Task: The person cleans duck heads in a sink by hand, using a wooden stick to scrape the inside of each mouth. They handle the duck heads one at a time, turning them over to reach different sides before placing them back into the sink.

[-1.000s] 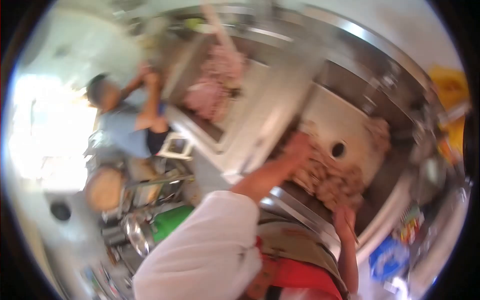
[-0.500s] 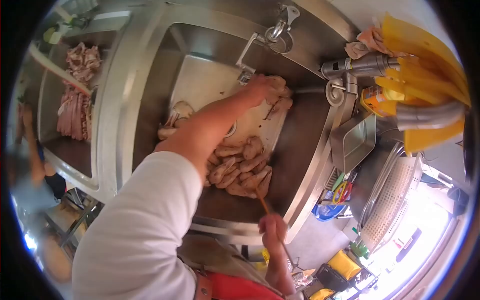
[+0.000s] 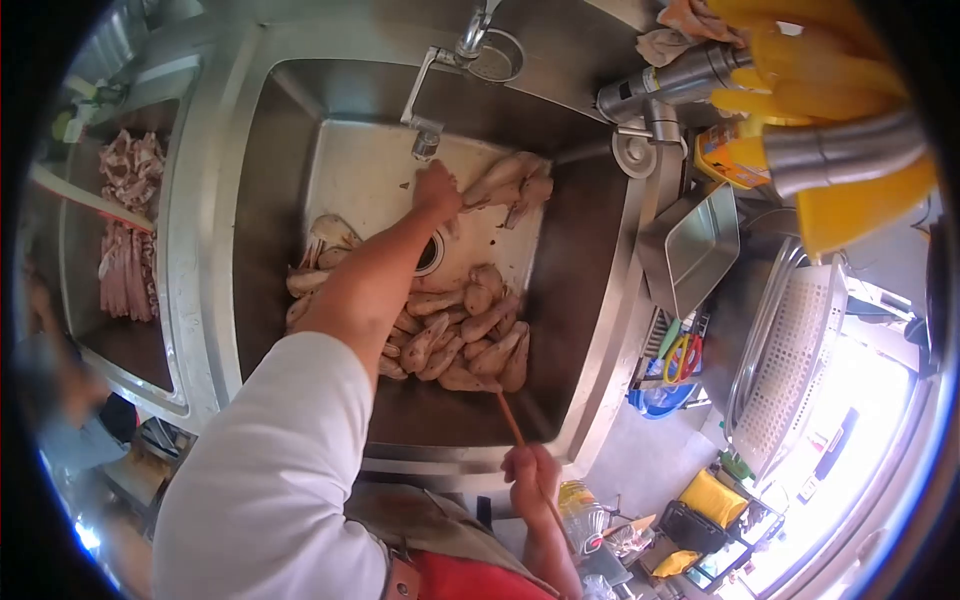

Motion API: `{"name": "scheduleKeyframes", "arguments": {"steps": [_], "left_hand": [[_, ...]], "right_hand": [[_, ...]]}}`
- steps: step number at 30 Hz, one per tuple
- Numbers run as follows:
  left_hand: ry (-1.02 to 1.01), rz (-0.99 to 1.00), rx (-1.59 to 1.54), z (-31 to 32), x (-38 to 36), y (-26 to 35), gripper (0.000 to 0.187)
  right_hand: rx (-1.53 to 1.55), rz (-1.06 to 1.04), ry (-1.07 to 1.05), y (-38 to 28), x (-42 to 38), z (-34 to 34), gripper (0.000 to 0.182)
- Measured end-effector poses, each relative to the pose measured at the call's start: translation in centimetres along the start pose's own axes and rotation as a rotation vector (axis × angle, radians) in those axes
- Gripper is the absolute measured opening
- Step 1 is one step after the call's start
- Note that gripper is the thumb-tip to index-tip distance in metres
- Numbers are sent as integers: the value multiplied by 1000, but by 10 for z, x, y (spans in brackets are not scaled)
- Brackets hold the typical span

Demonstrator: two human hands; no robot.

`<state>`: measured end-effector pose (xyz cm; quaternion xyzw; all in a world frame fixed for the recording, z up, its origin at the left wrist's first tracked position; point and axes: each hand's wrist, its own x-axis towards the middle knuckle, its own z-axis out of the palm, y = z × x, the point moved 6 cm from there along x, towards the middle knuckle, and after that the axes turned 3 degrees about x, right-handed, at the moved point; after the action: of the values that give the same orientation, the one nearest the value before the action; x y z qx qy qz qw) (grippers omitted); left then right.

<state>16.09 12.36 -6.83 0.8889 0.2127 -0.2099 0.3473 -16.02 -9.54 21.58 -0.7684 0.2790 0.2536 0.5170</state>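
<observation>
My left hand (image 3: 437, 190), at the end of a white sleeve (image 3: 280, 430), reaches across the sink (image 3: 590, 310) below the tap. Its fingers are closed at the narrow end of a raw poultry leg (image 3: 500, 180); the fingertips are partly hidden. A second raw leg (image 3: 530, 198) lies beside that one. Near the front of the basin several raw legs form a pile (image 3: 465, 335), and more pieces (image 3: 325, 245) sit at the left, partly behind my forearm. My right hand (image 3: 530, 470), outside the front rim, is wrapped round a long thin brown stick (image 3: 511, 420). The stick's far end meets the pile's front leg.
The tap (image 3: 425, 140) hangs over the basin, above the drain (image 3: 430, 255). Another sink at left holds raw meat (image 3: 128, 265), and a blurred person (image 3: 70, 390) stands beside it. Right are a metal tray (image 3: 690, 245), a white perforated basket (image 3: 790, 370), scissors (image 3: 683, 357) and yellow gloves (image 3: 820, 90).
My left hand has moved left across the basin, drawing the poultry leg's narrow end along. The right hand still holds the stick against the pile. The whole view has shifted slightly.
</observation>
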Motion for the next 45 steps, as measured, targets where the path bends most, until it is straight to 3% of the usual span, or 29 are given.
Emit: {"name": "scheduleKeyframes", "arguments": {"steps": [2,5,8,9,11,15,18,21,24,25,28,34,37,45], "left_hand": [[60,-189,-708,-14,-28,-24,32],[-207,-371,-1460,-18,-70,-48,26],[-259,-513,-1695,-47,-141,-44,27],[-372,-484,-1701,-57,-165,-38,28],[-590,-414,-1714,-76,-208,-26,31],[-856,-269,-1674,-103,-277,-8,36],[-851,-166,-1599,-115,-306,-5,37],[-716,-66,-1551,-137,-337,-2,40],[-839,85,-1501,-158,-369,8,46],[-937,99,-1477,-156,-377,11,49],[-973,82,-1363,-152,-393,12,45],[-805,-44,-1440,-142,-401,22,39],[-650,8,-1407,-141,-391,13,44],[-535,67,-1295,-144,-373,7,56]], "right_hand": [[10,-27,19,-9,0,-7,38],[43,-69,12,-17,4,-10,35],[71,-200,-78,-51,6,1,32],[72,-201,-98,-64,5,6,31],[54,-399,-131,-79,7,16,33],[45,-600,-231,-115,-10,26,30],[-4,-741,-265,-129,-23,25,27],[-81,-971,-249,-143,-41,21,21],[-44,-958,-328,-138,-46,19,20],[-78,-934,-342,-143,-51,19,21],[-154,-1057,-321,-147,-56,24,22],[-175,-1093,-334,-144,-64,20,20],[-157,-1128,-344,-137,-72,9,18],[-197,-1202,-290,-131,-85,-5,20]]}}
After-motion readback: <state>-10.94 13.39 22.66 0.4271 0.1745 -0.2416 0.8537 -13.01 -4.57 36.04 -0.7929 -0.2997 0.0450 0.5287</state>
